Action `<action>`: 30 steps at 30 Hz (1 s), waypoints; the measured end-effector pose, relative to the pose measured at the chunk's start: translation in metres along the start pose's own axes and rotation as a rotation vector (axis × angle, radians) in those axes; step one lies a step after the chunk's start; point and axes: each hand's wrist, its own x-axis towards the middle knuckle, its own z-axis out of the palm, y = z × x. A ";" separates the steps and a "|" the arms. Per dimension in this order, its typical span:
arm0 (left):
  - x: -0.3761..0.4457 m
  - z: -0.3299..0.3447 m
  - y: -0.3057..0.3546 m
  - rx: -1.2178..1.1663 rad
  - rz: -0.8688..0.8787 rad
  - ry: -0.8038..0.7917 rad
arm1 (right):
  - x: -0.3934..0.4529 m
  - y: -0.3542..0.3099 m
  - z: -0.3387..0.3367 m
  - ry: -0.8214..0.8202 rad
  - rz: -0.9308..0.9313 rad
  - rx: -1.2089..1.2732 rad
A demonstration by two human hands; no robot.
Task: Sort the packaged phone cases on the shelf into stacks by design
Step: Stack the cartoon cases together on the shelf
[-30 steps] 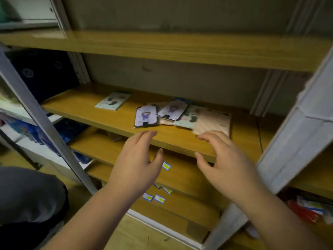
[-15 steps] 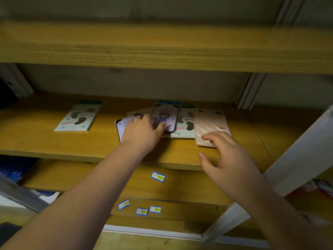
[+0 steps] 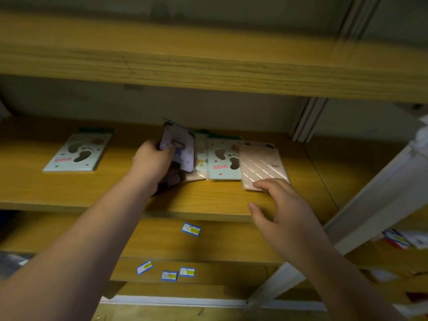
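Packaged phone cases are lying clustered mid-way along the wooden shelf (image 3: 69, 188). A lilac cartoon-figure case (image 3: 179, 148), flat half a second ago, is now tilting up in the left hand (image 3: 151, 162), which is gripping it. Right of it, the right hand (image 3: 281, 209) is spreading open, fingertips touching the pink diagonal-striped case (image 3: 260, 164). Far left of the cluster, a pale green footprint-pattern case (image 3: 78, 151) is lying alone.

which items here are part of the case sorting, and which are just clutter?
Job:
- lilac case, gripped by left hand
- footprint case, far left
- footprint case, in the cluster
- pink striped case, under right hand fingertips

Clutter:
- blue-edged labels on lower shelf edges
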 end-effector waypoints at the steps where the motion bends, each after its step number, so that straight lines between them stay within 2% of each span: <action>1: -0.006 -0.005 -0.001 -0.142 -0.068 -0.027 | 0.002 -0.002 0.001 -0.005 -0.001 -0.001; 3: -0.013 -0.020 -0.009 -0.240 -0.107 -0.028 | 0.009 -0.008 0.005 -0.007 -0.007 0.023; 8: -0.041 -0.070 -0.029 -0.387 -0.061 0.087 | 0.028 -0.037 0.029 -0.036 0.000 0.088; 12: -0.063 -0.104 -0.044 -0.422 -0.058 0.158 | 0.057 -0.071 0.061 -0.059 -0.023 0.000; 17: -0.087 -0.124 -0.045 -0.477 -0.052 0.242 | 0.093 -0.109 0.099 -0.167 -0.045 -0.183; 25: -0.096 -0.133 -0.045 -0.512 -0.062 0.232 | 0.112 -0.132 0.131 -0.291 0.001 -0.389; 30: -0.091 -0.132 -0.041 -0.510 -0.059 0.223 | 0.119 -0.132 0.136 -0.244 0.070 -0.283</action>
